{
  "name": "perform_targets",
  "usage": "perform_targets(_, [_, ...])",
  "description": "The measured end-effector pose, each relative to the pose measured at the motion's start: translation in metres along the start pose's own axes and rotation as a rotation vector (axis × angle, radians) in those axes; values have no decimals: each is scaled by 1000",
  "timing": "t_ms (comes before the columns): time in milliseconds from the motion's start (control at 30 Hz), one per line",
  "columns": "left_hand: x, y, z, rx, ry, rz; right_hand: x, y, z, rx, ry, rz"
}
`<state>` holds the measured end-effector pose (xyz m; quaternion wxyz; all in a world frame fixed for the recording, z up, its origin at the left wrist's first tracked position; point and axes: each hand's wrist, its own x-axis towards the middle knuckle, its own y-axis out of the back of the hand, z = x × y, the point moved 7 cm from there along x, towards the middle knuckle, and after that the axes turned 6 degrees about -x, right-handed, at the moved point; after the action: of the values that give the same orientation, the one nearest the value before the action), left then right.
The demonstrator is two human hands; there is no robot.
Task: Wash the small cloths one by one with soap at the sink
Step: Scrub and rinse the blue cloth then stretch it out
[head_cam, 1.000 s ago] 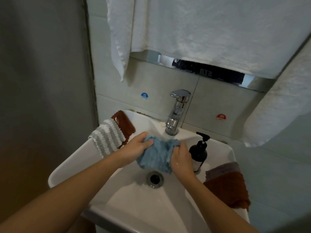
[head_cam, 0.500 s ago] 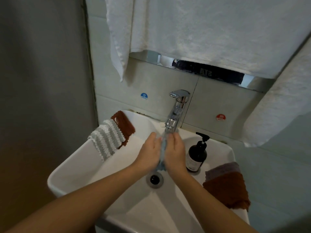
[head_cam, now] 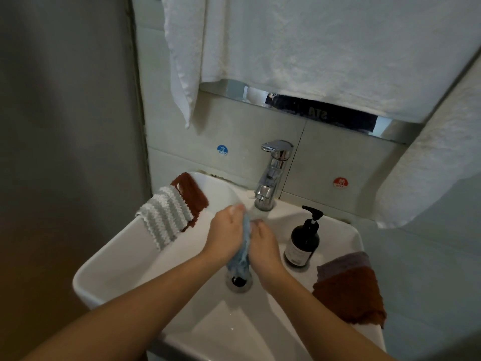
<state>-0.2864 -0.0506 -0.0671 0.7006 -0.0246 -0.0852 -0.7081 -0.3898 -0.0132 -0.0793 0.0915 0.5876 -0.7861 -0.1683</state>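
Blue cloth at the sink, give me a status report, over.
Left hand and right hand press blue cloth between them. Cloth hangs over drain. Nothing in the way.

Pressed between left hand (head_cam: 226, 234) and right hand (head_cam: 263, 243), blue cloth (head_cam: 240, 259) hanging above drain (head_cam: 238, 280) of sink (head_cam: 125, 259). Soap bottle (head_cam: 303, 239) near right rim; striped cloth (head_cam: 165, 217) draped over left rim.
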Motion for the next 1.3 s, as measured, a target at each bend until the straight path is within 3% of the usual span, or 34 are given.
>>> perform_targets(67, [4,3,-4,61,-1,8,-2,4,-6,128,29,34])
perform_targets(133, [-5,-15,-1,86,32,-176,0,18,-3,240,-1,193])
perform_targets(200, [-13,-25,4,120,27,-248,2,18,9,217,-107,206])
perform_targets(267, [-8,-13,7,148,-53,-133,-2,1,13,53,-146,37])
perform_targets(333, [-4,1,5,126,-90,-31,-6,-4,2,88,-49,-14])
perform_targets(433, [-14,-9,4,30,-71,-130,-4,15,-15,265,55,149])
perform_targets(500, [-21,-17,8,-22,-87,-190,2,20,-9,148,37,229])
perform_targets(600, [-12,-6,9,45,-134,-90,-4,3,4,-30,27,106])
perform_targets(667, [-8,2,8,103,-138,-38,-10,3,-5,37,118,94])
perform_targets(733, [-15,-7,10,74,-118,-102,-9,18,-15,175,145,232])
perform_targets(800, [-27,-20,11,-9,-68,-187,1,30,-4,231,45,372])
perform_targets(900, [-20,-16,10,20,-52,-119,1,9,15,-18,-76,187])
perform_targets(967, [-7,-2,3,100,12,-17,-8,-4,14,-164,-5,64])
perform_targets(1067, [-1,-2,-3,190,67,-59,-14,8,-12,-54,211,153])
perform_targets(1167, [-11,-24,-3,184,56,-222,-5,31,-11,119,112,372])
perform_targets(1233, [-9,-24,-1,155,25,-217,-5,23,0,19,1,312])
perform_targets(1300, [-2,-14,-1,141,-4,-122,-9,5,10,-197,-34,119])
